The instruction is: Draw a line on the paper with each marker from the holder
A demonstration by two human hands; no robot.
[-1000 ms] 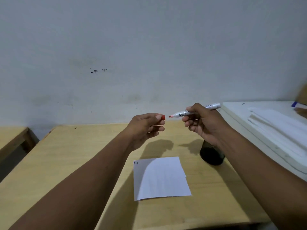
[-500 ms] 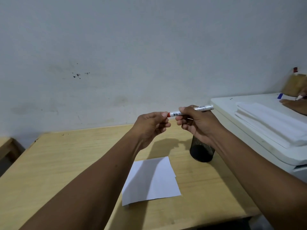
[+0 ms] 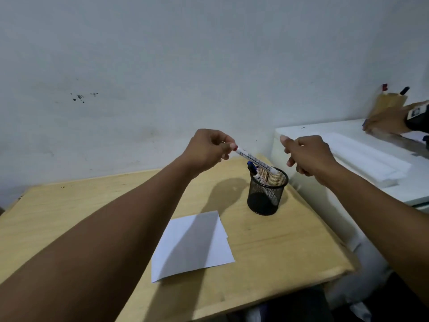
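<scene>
The red-capped marker (image 3: 255,161) hangs slanted over the black mesh holder (image 3: 267,194), its white tail end at the holder's rim and its capped end pinched between the fingertips of the left hand (image 3: 209,148). That tilt, tail down and cap up, suits sliding it into the cup, so I judge this marker is being put away rather than taken out. A blue-capped marker (image 3: 252,169) stands in the holder just beneath it, leaning toward the left side; it looks like the next candidate for a line. The right hand (image 3: 306,156) hovers just right of the holder, loosely curled around nothing, fingers apart from the marker. The paper (image 3: 192,245) lies flat on the wooden bench (image 3: 290,247) near the holder, partly in the forearm's shadow; any lines on it are too faint to make out here.
</scene>
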